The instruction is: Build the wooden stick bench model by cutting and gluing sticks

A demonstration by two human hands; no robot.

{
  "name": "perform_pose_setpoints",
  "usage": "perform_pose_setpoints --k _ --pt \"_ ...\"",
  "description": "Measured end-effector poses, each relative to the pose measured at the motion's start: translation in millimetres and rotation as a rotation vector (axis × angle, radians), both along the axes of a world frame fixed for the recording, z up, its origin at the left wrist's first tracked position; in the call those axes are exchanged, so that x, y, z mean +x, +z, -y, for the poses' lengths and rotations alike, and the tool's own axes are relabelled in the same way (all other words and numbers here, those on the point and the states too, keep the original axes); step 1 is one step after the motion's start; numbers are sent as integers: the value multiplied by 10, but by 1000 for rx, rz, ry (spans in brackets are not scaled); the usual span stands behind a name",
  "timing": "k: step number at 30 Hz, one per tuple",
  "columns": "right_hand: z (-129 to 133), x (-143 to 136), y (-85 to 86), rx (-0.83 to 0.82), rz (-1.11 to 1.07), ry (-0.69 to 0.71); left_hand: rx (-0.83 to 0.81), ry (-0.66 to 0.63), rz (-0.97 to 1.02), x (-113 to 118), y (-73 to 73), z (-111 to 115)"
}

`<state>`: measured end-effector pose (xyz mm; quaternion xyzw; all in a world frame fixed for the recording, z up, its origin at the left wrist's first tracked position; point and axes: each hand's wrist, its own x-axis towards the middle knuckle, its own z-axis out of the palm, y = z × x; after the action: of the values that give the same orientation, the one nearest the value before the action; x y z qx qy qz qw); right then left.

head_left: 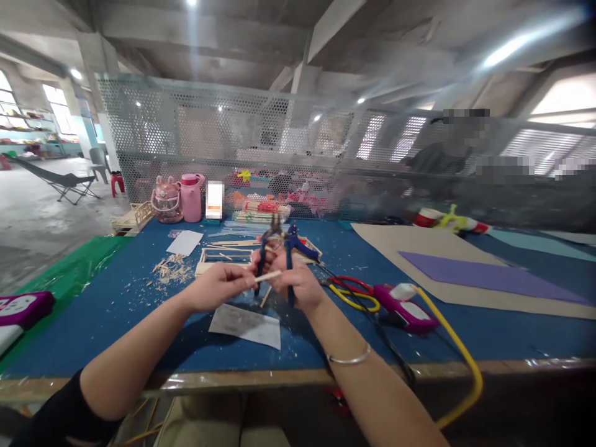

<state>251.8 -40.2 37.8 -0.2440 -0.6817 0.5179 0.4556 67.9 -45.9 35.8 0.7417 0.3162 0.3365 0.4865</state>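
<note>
Over the middle of the blue table, my left hand (223, 287) pinches a short, pale wooden stick (269, 277). My right hand (302, 282) is wrapped round cutting pliers (289, 267) with dark blue handles, their jaws pointing up and away from me. The stick crosses in front of the handles; whether my right fingers also touch it, I cannot tell. Behind my hands lies a small frame of wooden sticks (223, 256), partly hidden. A blue glue gun (305, 247) rests just past the pliers. Below my hands is a stained white sheet (246, 325).
Wood scraps (170, 272) lie scattered left. A pink bottle (190, 198) and a clear pink jug (166, 202) stand at the back, before a perforated screen (209, 130). To the right are a purple power strip (407, 313), a yellow cable (459, 354) and a purple sheet (488, 276).
</note>
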Motion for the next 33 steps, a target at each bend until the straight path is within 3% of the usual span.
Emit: perform_pose_setpoints --k 2,5,9,14,22,33 --pt "-37 106 3 108 23 -173 -36 172 133 -41 20 -61" --pt "-64 223 -26 226 304 -385 0 413 234 -80 -5 -164" --pt "-19 184 -96 385 663 -370 108 534 153 -61 -70 -208" --pt "32 64 -113 470 737 -289 193 548 40 -21 -47 -143" --pt "21 23 -120 513 772 -323 287 499 1 -7 -47 -124" --pt "53 -191 -197 451 781 -542 279 555 -68 29 -80 -125"
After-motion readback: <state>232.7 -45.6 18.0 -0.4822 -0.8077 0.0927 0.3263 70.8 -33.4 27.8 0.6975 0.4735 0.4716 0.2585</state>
